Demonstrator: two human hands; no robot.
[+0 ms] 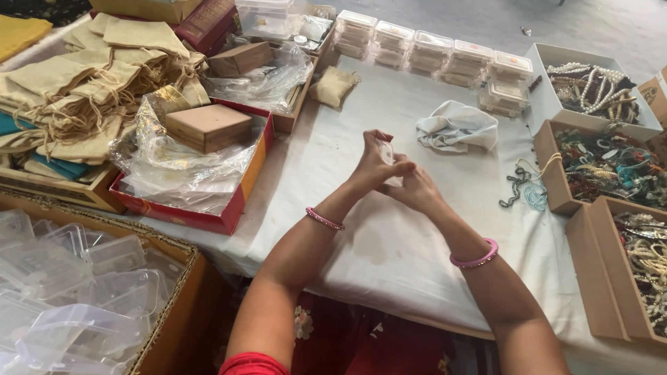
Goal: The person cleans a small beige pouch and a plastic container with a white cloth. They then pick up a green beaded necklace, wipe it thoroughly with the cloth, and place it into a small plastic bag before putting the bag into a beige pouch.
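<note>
Left hand (373,169) and right hand (415,189) touch above the white-covered desk (389,257), fingers pinching a small clear packet (386,150) between them | crumpled white cloth (456,126) just beyond the hands | bead strands (526,187) beside the right hand | red box (229,208) past the left.

Two bare forearms are seen from above, with no sleeve covering either down to the wrist; a thin pink bangle with a finely patterned surface (325,219) is worn on the left wrist; a thicker, smooth, glossy pink bangle (475,257) is worn on the right wrist; a red sleeve edge (251,364) is visible at the left upper arm; dark red fabric with a pale flower print (361,338) is seen over the lap; the left hand (374,167) and right hand (415,187) are bare, without rings that can be made out.
</note>
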